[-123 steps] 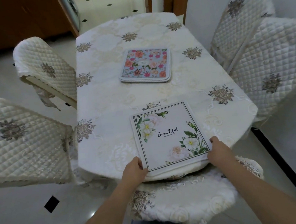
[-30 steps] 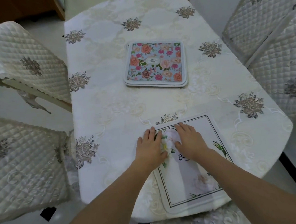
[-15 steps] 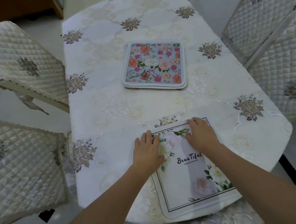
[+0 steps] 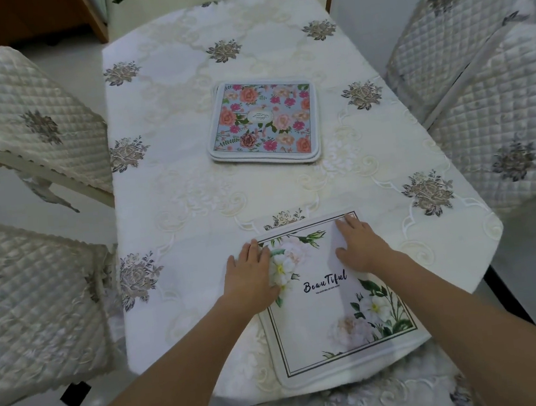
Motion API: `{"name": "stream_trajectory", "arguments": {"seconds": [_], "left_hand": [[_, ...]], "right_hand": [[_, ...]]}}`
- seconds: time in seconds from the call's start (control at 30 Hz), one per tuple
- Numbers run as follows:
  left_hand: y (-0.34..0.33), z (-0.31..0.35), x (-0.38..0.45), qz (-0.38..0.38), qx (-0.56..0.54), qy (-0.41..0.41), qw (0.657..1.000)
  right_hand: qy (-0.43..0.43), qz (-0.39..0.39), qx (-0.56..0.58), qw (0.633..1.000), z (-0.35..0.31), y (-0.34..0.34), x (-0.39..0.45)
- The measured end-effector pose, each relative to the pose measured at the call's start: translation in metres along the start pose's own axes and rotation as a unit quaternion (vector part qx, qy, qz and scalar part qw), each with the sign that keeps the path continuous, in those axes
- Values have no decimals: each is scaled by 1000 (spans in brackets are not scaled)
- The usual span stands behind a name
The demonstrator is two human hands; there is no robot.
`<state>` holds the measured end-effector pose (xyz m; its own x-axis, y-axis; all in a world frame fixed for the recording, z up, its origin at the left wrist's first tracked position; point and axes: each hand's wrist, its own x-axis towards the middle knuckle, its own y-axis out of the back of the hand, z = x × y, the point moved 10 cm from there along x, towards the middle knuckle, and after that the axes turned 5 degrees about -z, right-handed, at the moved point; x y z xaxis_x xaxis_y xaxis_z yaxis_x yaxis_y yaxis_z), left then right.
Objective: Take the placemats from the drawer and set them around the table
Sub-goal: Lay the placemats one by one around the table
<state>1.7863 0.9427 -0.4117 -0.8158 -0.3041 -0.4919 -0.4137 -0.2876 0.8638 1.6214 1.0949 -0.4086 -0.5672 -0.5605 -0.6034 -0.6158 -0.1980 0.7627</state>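
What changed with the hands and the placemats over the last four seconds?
Both hands let go of the white placemat's near corners and moved onto its far half; then they slid apart, the left hand to the left edge, the right hand to the far right corner, both flat. The floral stack at the table's centre stayed put.

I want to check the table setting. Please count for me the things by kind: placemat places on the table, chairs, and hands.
White placemat at the near edge: 1
Floral placemat pile in the middle (number of mats in the pile unclear): 1
Chairs with quilted covers: 5
Hands flat on the white placemat: 2, left hand, right hand
Total: 9
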Motion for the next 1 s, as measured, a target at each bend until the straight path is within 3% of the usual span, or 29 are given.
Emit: {"name": "stream_trajectory", "arguments": {"seconds": [0.43,0.63,0.8,1.0], "left_hand": [[-32,38,-76,101,-13,16,995],[-40,49,-84,57,-34,24,998],[-30,54,-85,-3,16,19,1000],[-50,74,-108,4,37,-1,999]], "right_hand": [[-13,56,18,998,44,-45,-85],[26,48,31,998,50,-61,-106],[31,22,31,999,57,-62,-115],[27,35,-9,999,67,-71,-137]]}}
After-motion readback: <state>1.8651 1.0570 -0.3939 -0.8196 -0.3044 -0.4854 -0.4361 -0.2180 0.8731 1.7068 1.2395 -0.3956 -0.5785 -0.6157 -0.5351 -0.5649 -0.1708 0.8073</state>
